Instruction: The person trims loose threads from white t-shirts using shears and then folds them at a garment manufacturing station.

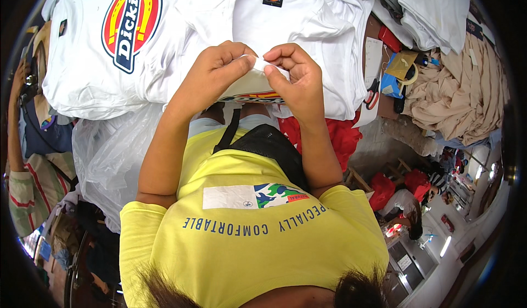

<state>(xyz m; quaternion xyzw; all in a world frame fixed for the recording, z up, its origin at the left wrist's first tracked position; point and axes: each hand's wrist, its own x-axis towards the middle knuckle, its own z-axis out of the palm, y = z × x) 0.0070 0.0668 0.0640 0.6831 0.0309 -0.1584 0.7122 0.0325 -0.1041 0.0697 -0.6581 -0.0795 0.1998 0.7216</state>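
My left hand [217, 72] and my right hand [296, 77] meet over a pile of white T-shirts [307, 22]. Both pinch the same small white piece [259, 63] between thumb and fingertips; I cannot tell whether it is a tag, a sticker or a fold of cloth. Just below the hands lies a folded white shirt with a red, yellow and blue print [255, 95] along its edge. My forearms rise from a yellow T-shirt [247, 242] with a black bag [274, 143] strapped across it.
A white shirt with a large oval print [132, 20] lies at the left. Clear plastic bags [107, 154] hang below it. Red-handled scissors [372, 95], a tape roll [409, 77] and beige garments [461, 94] lie at the right. Another person in a striped sleeve [24, 192] is at the left.
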